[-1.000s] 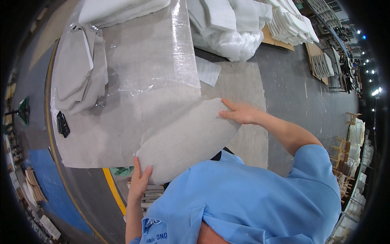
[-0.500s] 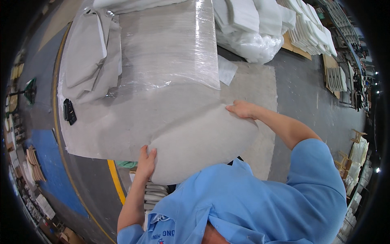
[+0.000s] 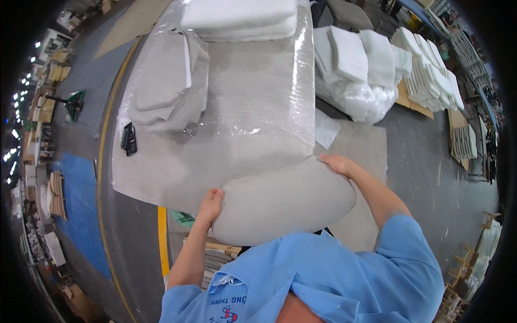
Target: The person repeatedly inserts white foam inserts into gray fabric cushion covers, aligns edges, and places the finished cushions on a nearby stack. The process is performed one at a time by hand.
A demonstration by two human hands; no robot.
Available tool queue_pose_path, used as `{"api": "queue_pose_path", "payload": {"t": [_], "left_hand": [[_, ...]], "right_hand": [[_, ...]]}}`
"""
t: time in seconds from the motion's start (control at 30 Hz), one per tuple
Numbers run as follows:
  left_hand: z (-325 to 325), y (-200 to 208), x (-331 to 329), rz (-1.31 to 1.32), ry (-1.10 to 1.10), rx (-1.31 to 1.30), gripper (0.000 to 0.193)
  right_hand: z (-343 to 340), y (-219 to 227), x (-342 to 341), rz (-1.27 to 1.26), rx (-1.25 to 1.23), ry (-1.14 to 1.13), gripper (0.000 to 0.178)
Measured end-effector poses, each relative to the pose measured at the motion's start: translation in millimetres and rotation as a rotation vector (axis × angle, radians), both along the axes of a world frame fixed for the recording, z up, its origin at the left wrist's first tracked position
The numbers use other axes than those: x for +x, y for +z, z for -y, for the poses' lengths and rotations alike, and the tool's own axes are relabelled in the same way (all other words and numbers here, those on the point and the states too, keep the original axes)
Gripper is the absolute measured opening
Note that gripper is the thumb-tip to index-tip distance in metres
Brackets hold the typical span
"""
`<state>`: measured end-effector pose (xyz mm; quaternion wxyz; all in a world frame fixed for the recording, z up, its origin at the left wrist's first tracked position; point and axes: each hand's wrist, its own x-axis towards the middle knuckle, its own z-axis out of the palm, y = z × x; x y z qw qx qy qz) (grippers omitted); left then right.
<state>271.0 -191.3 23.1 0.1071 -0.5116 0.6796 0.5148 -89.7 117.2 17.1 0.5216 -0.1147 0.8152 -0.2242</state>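
A grey fabric-covered cushion [image 3: 285,203] lies between my hands at the near edge of the work table [image 3: 161,167], close against my blue shirt. My left hand [image 3: 211,204] is closed on the cover's edge at the cushion's left far corner. At the right far corner my right hand [image 3: 337,164] pinches the fabric, and the edge between the two hands is drawn fairly straight. Part of my right fingers is hidden behind the cushion. Farther off to the left is a pile of loose grey fabric covers [image 3: 161,81].
Clear plastic film [image 3: 258,86] covers the table's far part, with white padding [image 3: 242,19] on it. A small black object [image 3: 128,139] lies near the left edge. Bagged white pads [image 3: 355,75] stand at far right. A green pallet jack [image 3: 74,106] stands left.
The view has shifted, so the table sits farther right and lower. My left fingers have closed in on the cushion's edge, and its far edge now stands out more sharply from the table.
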Motion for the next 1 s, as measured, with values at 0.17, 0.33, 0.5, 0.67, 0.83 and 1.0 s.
{"api": "queue_pose_path", "payload": {"t": [0.17, 0.33, 0.5, 0.67, 0.83, 1.0], "left_hand": [[27, 41, -49, -0.488, 0.244, -0.185, 0.043], [46, 71, -100, -0.948, 0.445, -0.092, 0.045], [52, 43, -117, -1.103, 0.696, 0.194, 0.054], [51, 48, -131, -1.170, 0.672, 0.307, 0.053], [71, 71, -155, -1.329, 0.556, 0.421, 0.037], [88, 78, -183, -1.279, 0.525, 0.335, 0.028]], "right_hand": [[-17, 49, 11, -0.257, -0.583, -0.472, 0.059], [-42, 54, 86, -0.043, -1.000, -1.021, 0.058], [-36, 17, 158, -0.133, -0.940, -0.994, 0.051], [-32, 32, 149, -0.093, -0.881, -0.951, 0.054], [-19, 74, 139, 0.109, -0.935, -0.989, 0.066], [-6, 61, 169, 0.162, -0.894, -1.024, 0.066]]}}
